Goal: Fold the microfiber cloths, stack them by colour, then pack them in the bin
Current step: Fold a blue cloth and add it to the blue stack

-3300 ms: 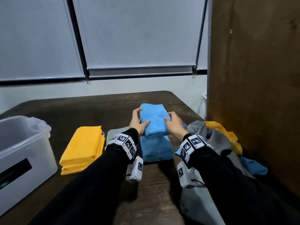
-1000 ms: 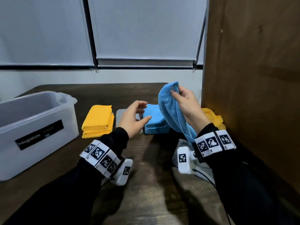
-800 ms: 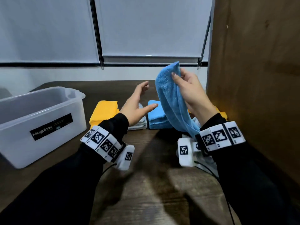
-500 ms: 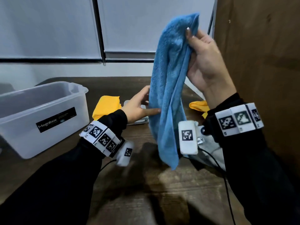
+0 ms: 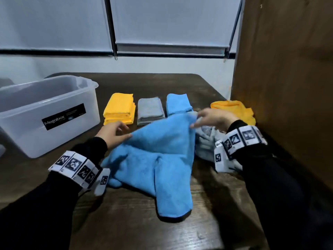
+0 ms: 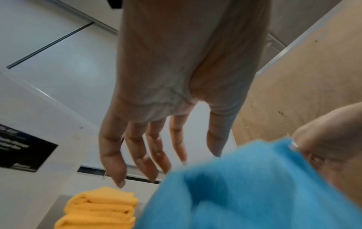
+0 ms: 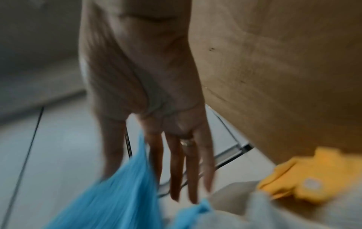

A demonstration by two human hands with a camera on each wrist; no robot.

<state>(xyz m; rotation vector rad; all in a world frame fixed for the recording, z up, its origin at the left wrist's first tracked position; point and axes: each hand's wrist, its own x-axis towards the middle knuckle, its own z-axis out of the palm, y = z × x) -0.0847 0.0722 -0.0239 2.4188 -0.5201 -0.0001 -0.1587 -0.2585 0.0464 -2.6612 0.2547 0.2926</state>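
A loose blue cloth hangs spread between my hands, its lower end lying on the table. My right hand pinches its top right corner between thumb and index finger, as the right wrist view shows. My left hand is at the cloth's left edge with straight fingers, thumb tip touching the fabric. Behind the cloth stand three folded stacks: yellow, grey and blue. The clear plastic bin stands at the left.
Unfolded cloths lie at the right: a yellow one and grey ones under my right wrist. A tall wooden panel walls off the right side. Dark table top shows in front of the cloth.
My right hand has brought the blue cloth down from head height to just above the table. The cloth has opened out, and my left hand now touches its left edge.
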